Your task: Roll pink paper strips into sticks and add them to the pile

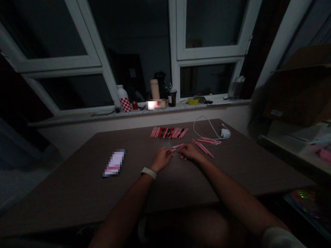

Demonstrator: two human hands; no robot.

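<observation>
Fingers (183, 156) on pink stick (177, 146), long axis near-crosswise

The right hand (189, 152) partly hides pink sticks (177, 146); pixels blur a phone (114, 163); the right edge crops a carton (297, 94).

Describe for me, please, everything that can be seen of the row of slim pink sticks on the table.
The row of sticks lies on the brown table, beyond the left hand and right hand; neither touches it. Its slim pieces, perhaps pens, lie closely side by side, and those at the right end slant more. Pink dominates, with red and black parts mostly around the middle. They look like plastic, but dim light leaves material, tips and exact count unclear.
</observation>
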